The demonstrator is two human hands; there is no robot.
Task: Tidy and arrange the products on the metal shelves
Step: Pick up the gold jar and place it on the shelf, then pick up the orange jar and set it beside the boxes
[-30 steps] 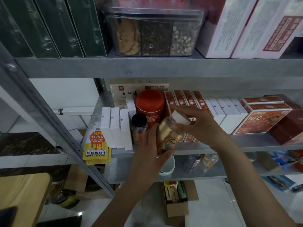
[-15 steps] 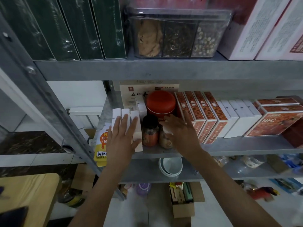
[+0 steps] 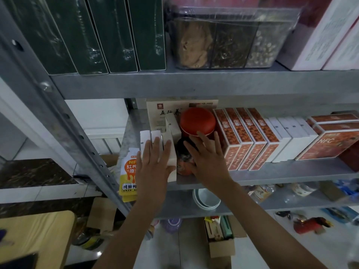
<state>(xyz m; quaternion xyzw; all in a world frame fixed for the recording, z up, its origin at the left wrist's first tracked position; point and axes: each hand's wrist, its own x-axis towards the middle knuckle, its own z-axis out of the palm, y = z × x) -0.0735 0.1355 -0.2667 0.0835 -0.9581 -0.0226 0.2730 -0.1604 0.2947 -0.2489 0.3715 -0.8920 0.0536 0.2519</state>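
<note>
White boxes stand upright at the shelf's left end, beside a black-capped jar and red tin.

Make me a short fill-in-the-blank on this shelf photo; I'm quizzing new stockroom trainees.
1. The left hand lies flat on the ____ boxes.
2. The round tin behind the right hand has a ____ lid.
3. The yellow pouch hangs off the shelf's ____ end.

Missing words: white; red; left

shelf: dull grey metal, faintly mottled
green boxes: wrapped in glossy film
tub: clear shiny plastic
red tin: smooth, matt lid
white cartons: matt card
pouch: glossy
</note>
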